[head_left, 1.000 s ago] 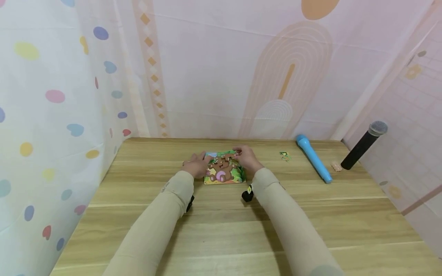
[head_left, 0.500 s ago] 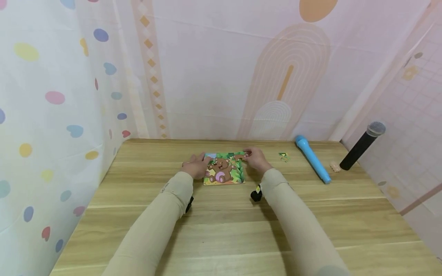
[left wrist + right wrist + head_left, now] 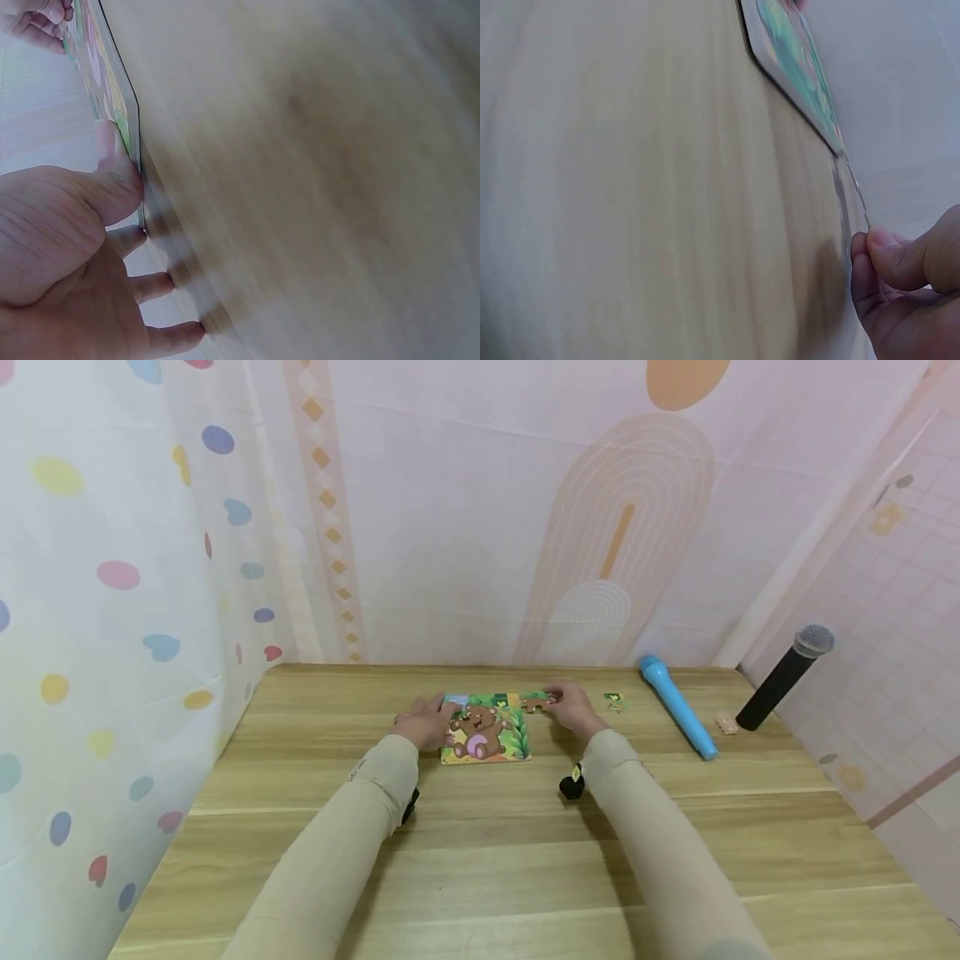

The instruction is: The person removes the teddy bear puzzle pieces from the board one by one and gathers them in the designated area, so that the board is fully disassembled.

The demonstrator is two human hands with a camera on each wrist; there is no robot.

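Note:
A jigsaw puzzle board (image 3: 480, 735) with a brown bear picture lies flat near the back of the table. At its left edge rests my left hand (image 3: 425, 724), thumb on the board; in the left wrist view the other fingers (image 3: 176, 339) reach down to the table, spread apart. My right hand (image 3: 573, 708) pinches a brown-and-green puzzle piece (image 3: 534, 702) between thumb and fingertips, just off the board's upper right corner. Seen edge-on in the right wrist view, the thin piece (image 3: 861, 196) extends from the fingertips toward the board.
A small green puzzle piece (image 3: 615, 702) lies right of my right hand. Farther right are a blue toy microphone (image 3: 681, 708), a small pinkish piece (image 3: 727, 723) and a black microphone (image 3: 783, 681) leaning up. A patterned curtain (image 3: 450, 527) hangs along the table's back edge.
My right hand has moved right, drawing the puzzle piece from over the board's upper right area to beyond its corner. The left hand has stayed at the board's left edge.

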